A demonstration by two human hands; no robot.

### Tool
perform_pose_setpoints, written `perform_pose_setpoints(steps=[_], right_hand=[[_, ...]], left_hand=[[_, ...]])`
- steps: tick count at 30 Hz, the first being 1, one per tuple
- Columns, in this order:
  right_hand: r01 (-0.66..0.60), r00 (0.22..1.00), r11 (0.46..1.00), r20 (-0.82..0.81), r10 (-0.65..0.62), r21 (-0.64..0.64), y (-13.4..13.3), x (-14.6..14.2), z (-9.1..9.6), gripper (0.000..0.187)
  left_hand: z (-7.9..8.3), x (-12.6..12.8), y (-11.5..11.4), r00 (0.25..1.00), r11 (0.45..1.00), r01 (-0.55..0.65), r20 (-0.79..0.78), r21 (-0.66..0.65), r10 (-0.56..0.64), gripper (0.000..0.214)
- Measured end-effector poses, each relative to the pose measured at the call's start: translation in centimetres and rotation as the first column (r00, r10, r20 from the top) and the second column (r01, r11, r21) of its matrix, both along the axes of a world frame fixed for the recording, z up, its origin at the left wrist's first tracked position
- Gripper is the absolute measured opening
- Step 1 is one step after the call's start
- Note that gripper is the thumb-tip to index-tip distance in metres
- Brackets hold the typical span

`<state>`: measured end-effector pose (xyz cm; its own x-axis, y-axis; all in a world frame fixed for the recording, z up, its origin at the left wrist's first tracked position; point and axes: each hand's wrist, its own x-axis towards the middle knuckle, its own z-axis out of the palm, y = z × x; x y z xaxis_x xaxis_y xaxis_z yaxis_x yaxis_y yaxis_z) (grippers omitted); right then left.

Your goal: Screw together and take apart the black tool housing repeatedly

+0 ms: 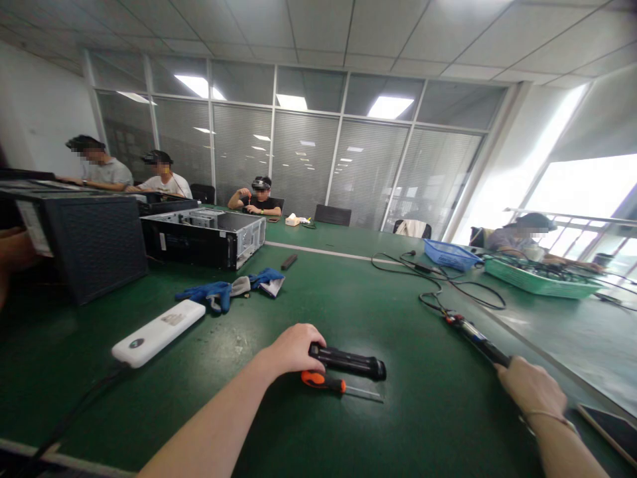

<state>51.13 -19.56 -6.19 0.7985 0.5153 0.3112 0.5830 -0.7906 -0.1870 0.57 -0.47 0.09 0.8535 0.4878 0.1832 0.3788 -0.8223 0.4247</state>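
Note:
My left hand [297, 348] is closed around one end of a black ribbed cylinder [351, 362], which looks like a flashlight, low over the green table. Just in front of it, on the near side, lies an orange and black screwdriver [326, 383] with its thin shaft pointing right. Over at the right, my right hand [532, 388] grips the black near end of a long slim corded tool [478, 338]. This tool's far end has red parts, where a black cable [430, 302] joins it. The exact kind of tool cannot be made out.
Blue work gloves [213, 293], a white power strip [159, 332] and a small dark bar [289, 261] lie on the left. Computer cases [199, 236] stand behind. Blue [450, 255] and green baskets [542, 282], plus a phone [610, 428], are on the right. Several people sit around.

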Motion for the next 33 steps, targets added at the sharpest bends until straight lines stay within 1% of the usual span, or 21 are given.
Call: perform_pose_setpoints(steps=[3, 6, 8, 10, 12, 13, 16, 18, 20, 21, 23, 25, 28, 30, 33], right_hand=[[-0.057, 0.998, 0.996, 0.031, 0.059, -0.062, 1.9, -3.1, 0.2, 0.034], [-0.168, 0.982, 0.983, 0.071, 0.174, -0.075, 4.5, -6.6, 0.2, 0.032], [-0.266, 0.958, 0.961, 0.091, 0.272, -0.071, 6.2, -9.2, 0.2, 0.033], [-0.378, 0.918, 0.924, 0.104, 0.382, -0.057, 7.9, -11.9, 0.2, 0.035], [-0.502, 0.858, 0.864, 0.104, 0.503, -0.040, 9.3, -14.5, 0.4, 0.037], [-0.567, 0.818, 0.823, 0.099, 0.567, -0.032, 9.9, -15.8, 0.6, 0.038], [-0.738, 0.673, 0.675, 0.072, 0.737, -0.008, 11.1, -19.1, 1.3, 0.038], [-0.817, 0.576, 0.577, 0.048, 0.816, 0.009, 11.3, -20.8, 1.9, 0.038], [-0.868, 0.496, 0.496, 0.022, 0.868, 0.025, 11.2, -22.1, 2.6, 0.038], [-0.885, 0.465, 0.465, 0.010, 0.885, 0.031, 11.0, -22.5, 2.9, 0.038], [-0.906, 0.420, 0.420, -0.009, 0.907, 0.044, 10.7, -23.1, 3.2, 0.039], [-0.916, 0.394, 0.394, -0.024, 0.919, 0.079, 10.4, -23.3, 3.4, 0.039], [-0.914, 0.380, 0.380, -0.033, 0.925, 0.143, 10.3, -23.3, 3.3, 0.040], [-0.910, 0.376, 0.371, -0.008, 0.927, 0.187, 10.0, -23.3, 3.3, 0.038], [-0.905, 0.364, 0.341, 0.049, 0.930, 0.255, 9.2, -23.5, 3.9, 0.034]], left_hand=[[-0.2, 0.1, 0.1, 1.000, 1.000, 0.008, 0.004, -0.006, -0.008, 0.040], [-0.2, 0.1, 0.0, 1.000, 1.000, -0.001, -0.004, -0.018, 0.001, 0.040], [-0.1, 0.0, 0.0, 1.000, 1.000, -0.003, -0.005, -0.021, 0.003, 0.040], [0.1, 0.0, -0.1, 1.000, 1.000, -0.004, -0.004, -0.023, 0.004, 0.040], [0.2, -0.1, -0.1, 1.000, 1.000, -0.003, -0.006, -0.022, 0.003, 0.040], [0.2, 0.0, -0.2, 1.000, 1.000, -0.002, -0.009, -0.018, 0.002, 0.040], [0.3, 0.0, -0.2, 1.000, 1.000, -0.001, -0.026, 0.000, 0.001, 0.042], [0.3, 0.1, -0.3, 0.999, 1.000, -0.001, -0.038, 0.009, 0.002, 0.043], [0.6, 0.1, -0.4, 0.999, 1.000, -0.003, -0.051, 0.020, 0.004, 0.044], [0.7, 0.1, -0.5, 0.998, 1.000, -0.003, -0.058, 0.024, 0.004, 0.043], [1.1, 0.0, -0.7, 0.997, 1.000, -0.002, -0.078, 0.026, 0.004, 0.042], [1.4, -0.1, -0.9, 0.995, 1.000, 0.002, -0.096, 0.022, 0.000, 0.043], [1.5, -0.2, -1.1, 0.996, 1.000, 0.010, -0.090, 0.029, -0.008, 0.043], [1.3, -0.2, -1.1, 0.997, 0.999, 0.016, -0.071, 0.042, -0.013, 0.040], [1.1, -0.1, -1.0, 0.999, 0.996, 0.024, -0.033, 0.083, -0.021, 0.037]])
